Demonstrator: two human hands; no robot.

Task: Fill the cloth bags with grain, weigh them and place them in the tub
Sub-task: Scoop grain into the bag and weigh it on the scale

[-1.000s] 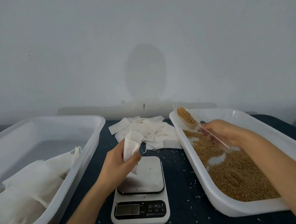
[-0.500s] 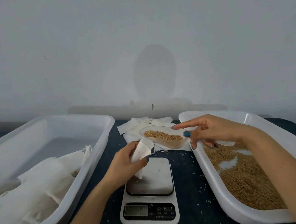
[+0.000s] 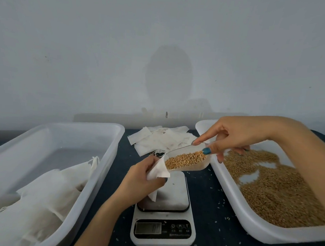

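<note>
My left hand (image 3: pixel 141 180) grips a small white cloth bag (image 3: pixel 158 172) just above the plate of the white kitchen scale (image 3: pixel 163 213), the bag's mouth turned to the right. My right hand (image 3: pixel 230 137) holds a clear plastic scoop (image 3: pixel 189 161) heaped with brown grain, tilted down with its lip touching the bag's mouth. The grain comes from the white tray (image 3: pixel 234 207) on the right, which is partly covered with grain (image 3: pixel 278 194). On the left stands the clear tub (image 3: pixel 107 157) with several filled cloth bags (image 3: pixel 47 192) lying in it.
A loose pile of empty cloth bags (image 3: pixel 160 140) lies at the back between tub and tray. Stray grains dot the dark tabletop (image 3: pixel 213 215) around the scale. A plain grey wall closes the far side.
My right hand has lifted the loaded scoop out of the tray and carried it left to the bag's mouth. My left hand has kept the bag over the scale.
</note>
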